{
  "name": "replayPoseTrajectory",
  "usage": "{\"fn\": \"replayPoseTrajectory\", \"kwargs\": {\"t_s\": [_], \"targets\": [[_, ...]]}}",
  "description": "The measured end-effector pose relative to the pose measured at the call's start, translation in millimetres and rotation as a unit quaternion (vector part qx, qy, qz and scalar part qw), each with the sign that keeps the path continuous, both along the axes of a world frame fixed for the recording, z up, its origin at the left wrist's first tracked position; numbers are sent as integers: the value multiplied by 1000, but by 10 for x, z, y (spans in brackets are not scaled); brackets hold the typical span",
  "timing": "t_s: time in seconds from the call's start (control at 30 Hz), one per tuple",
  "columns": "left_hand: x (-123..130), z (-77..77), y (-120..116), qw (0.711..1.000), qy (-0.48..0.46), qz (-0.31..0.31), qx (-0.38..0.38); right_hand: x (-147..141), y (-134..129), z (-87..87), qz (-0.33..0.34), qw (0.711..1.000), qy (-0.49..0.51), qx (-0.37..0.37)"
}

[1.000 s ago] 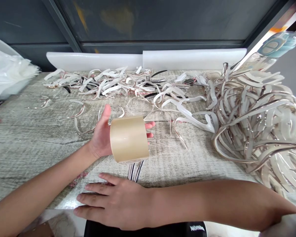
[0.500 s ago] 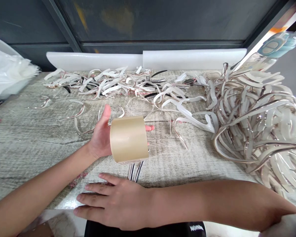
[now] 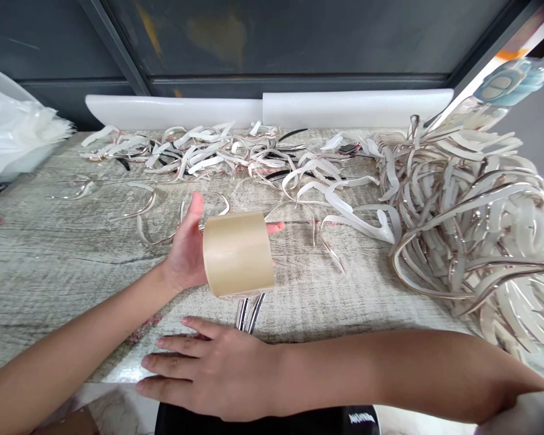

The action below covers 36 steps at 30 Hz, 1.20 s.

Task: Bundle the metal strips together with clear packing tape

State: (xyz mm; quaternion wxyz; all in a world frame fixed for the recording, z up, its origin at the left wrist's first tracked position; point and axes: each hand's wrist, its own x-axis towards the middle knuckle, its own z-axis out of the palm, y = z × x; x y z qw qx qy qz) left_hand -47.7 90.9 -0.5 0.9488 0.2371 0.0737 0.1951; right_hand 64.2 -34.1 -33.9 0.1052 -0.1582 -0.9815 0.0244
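My left hand (image 3: pixel 185 251) is palm up above the table and holds a wide roll of tan packing tape (image 3: pixel 238 255). Its fingers seem to pass through the roll's core, with a fingertip showing past the far side. My right hand (image 3: pixel 204 371) lies flat and open at the table's near edge, just below the tape. A short bundle of silver-edged strips (image 3: pixel 248 315) sits between the roll and my right fingers, partly hidden by the tape.
A large tangled heap of white strips with metallic edges (image 3: pixel 462 223) fills the right of the wood-grain tabletop (image 3: pixel 72 260). Smaller strips (image 3: pixel 194 154) are strewn along the back, before white foam bars (image 3: pixel 172 112). A white plastic bag (image 3: pixel 13 127) hangs at left.
The tape roll has turned slightly in my left hand, and fewer left fingertips show past it. My right hand has barely moved.
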Motion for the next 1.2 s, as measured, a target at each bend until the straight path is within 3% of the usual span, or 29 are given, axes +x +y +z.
{"fn": "replayPoseTrajectory", "kwargs": {"t_s": [0.2,0.5,1.03,1.2], "targets": [[-18,-19,-3,999,31,25,-1,-4,16,14,11,1000,1,-20],[-15,-27,3,1000,7,16,-1,4,-2,5,3,1000,-4,10],[-28,-32,7,1000,12,8,11,10,15,25,7,1000,-3,-10],[-11,-41,-21,996,54,43,62,5,18,43,13,999,-29,-10]]}}
